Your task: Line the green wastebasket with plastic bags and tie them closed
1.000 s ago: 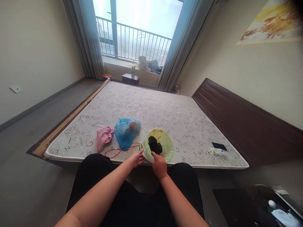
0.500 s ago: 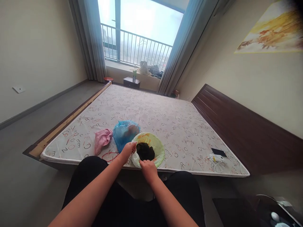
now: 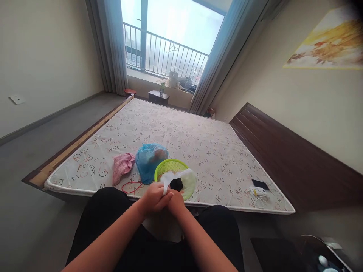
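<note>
Our left hand (image 3: 155, 197) pinches a gathered strip of thin, whitish plastic bag (image 3: 185, 175), touching our right hand (image 3: 176, 203), whose fingertips we cannot make out. The bag partly covers a round, lime-green mesh basket (image 3: 170, 163) on the white, letter-printed mattress (image 3: 181, 122), beside a soft-looking black bundle (image 3: 176, 184).

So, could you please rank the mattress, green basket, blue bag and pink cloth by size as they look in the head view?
1. Mattress
2. Green basket and blue bag: too alike to rank, the basket partly covered
3. Pink cloth
</note>
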The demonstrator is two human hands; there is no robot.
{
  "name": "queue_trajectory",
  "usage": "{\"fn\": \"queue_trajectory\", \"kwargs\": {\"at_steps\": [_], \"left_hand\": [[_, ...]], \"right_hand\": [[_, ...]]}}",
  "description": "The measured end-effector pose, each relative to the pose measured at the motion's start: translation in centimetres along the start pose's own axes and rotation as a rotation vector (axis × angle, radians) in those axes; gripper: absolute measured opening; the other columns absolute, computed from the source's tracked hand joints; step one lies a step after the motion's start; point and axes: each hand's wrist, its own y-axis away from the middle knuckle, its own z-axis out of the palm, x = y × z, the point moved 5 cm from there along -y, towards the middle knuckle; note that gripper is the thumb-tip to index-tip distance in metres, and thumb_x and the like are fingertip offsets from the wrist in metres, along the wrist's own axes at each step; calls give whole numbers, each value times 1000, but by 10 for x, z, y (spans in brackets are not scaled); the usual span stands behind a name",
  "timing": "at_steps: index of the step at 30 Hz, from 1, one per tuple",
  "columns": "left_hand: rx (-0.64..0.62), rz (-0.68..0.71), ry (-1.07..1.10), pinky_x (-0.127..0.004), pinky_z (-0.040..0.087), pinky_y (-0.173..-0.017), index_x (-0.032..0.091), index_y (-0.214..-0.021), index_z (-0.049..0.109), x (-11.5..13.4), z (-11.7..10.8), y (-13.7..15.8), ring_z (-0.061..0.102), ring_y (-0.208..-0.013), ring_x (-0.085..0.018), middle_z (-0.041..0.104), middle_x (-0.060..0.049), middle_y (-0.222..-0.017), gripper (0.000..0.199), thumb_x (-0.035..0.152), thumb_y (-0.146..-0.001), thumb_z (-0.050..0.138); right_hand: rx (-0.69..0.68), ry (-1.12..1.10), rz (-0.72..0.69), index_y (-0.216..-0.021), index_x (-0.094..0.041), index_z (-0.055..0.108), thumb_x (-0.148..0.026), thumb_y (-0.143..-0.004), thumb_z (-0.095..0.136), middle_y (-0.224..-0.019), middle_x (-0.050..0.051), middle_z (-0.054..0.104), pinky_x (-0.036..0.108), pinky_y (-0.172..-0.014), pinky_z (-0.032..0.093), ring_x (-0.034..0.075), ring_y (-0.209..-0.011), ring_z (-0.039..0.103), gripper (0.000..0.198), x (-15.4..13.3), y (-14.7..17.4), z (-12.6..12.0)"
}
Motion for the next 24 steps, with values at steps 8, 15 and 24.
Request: {"fn": "queue_trajectory", "kwargs": {"at_steps": [8,15,24], "left_hand": [[3,-218,30,-27,41,-65,18,-72,61,-32,-25,-3,56,-65,-14,63,-2,-70,35,32,-101,47],[596,-585,219,-32,48,-81,20,-75,69,-102,-59,15,60,-83,-19,63,-4,-83,31,42,-92,55],[471,-793,1265,-44,53,-84,20,-102,74,-129,-18,11,65,-100,-32,71,-12,-83,48,61,-93,51]], "right_hand": [[56,28,-111,-109,-22,71,-37,-91,68,-103,9,75,37,-84,53,26,-95,71,24,13,17,-18],[1081,-379,121,-115,-21,65,-31,-93,50,-122,14,65,54,-108,43,29,-122,57,28,125,54,-65],[303,-1348,483,-105,-23,68,-55,-69,75,-111,9,72,36,-82,54,24,-101,67,49,197,12,4]]}}
